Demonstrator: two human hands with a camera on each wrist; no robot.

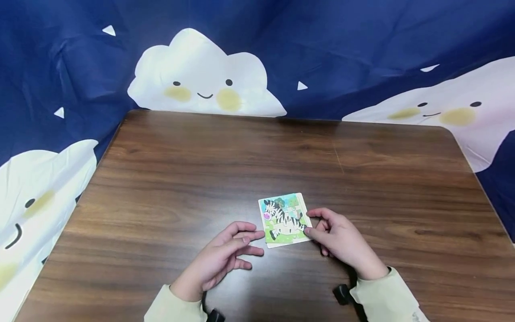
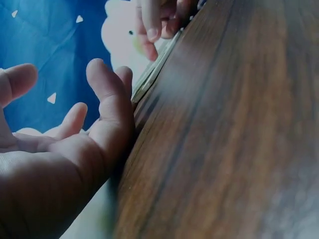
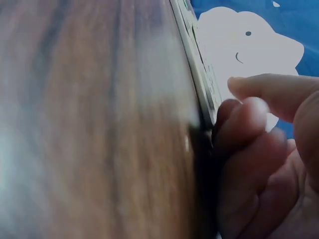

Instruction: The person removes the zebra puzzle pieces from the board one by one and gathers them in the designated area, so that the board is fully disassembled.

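A small square zebra puzzle (image 1: 284, 219) lies flat on the wooden table (image 1: 241, 156), near its front middle. My right hand (image 1: 323, 226) is at the puzzle's right edge, thumb on the near right corner and curled fingers against the side; the right wrist view shows these fingers (image 3: 244, 124) pressed to the puzzle's thin edge (image 3: 199, 64). My left hand (image 1: 243, 243) rests on its side just left of the puzzle, fingers relaxed and holding nothing, with the fingertips close to the puzzle's left edge. In the left wrist view this hand (image 2: 99, 129) lies on the table below the puzzle's edge (image 2: 154, 69).
A dark blue curtain with smiling white clouds (image 1: 201, 76) hangs around the table on the back and both sides. The table's edges run close on the left and right. Black wrist straps (image 1: 342, 293) show at both cuffs.
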